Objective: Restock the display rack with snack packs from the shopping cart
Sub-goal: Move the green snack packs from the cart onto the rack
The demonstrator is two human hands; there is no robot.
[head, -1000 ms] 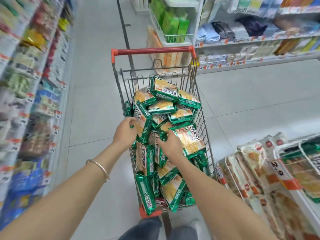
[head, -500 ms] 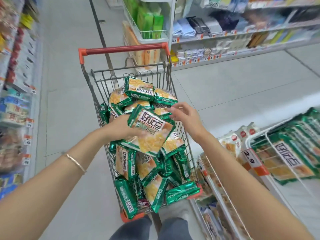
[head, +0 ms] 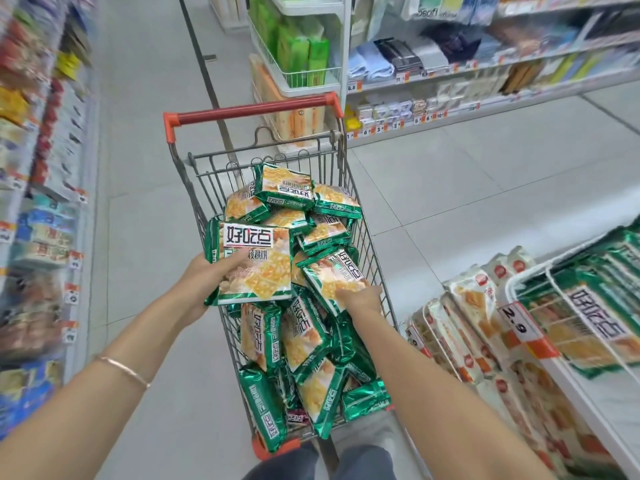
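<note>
Gripping a green-and-yellow snack pack (head: 254,263) by its left edge, the left hand (head: 211,282) holds it flat and face-up just above the heap (head: 304,341) of matching packs, thumb laid across the front, fingers hidden underneath. A thin bracelet (head: 123,370) circles that wrist.

The right hand (head: 360,297) is down on the pile at about 3 o'clock from the held pack. Its fingers lie over the near corner of a second pack (head: 329,271) that sits tilted against the right wall of the shopping cart (head: 249,113). The thumb is out of sight, so whether this hand pinches the pack or only rests on it cannot be told.

The cart stands in the aisle at the middle of the view, red handle at 12 o'clock, its basket piled past the rim.

At 4 o'clock stands the white wire display rack (head: 602,400), holding packs of the same green kind behind a price tag (head: 516,320) reading 2.9 (white-and-orange packs fill the section beside it). Blurred shelves (head: 41,237) run along 9 o'clock, and more shelving (head: 485,67) crosses at 1 o'clock.
</note>
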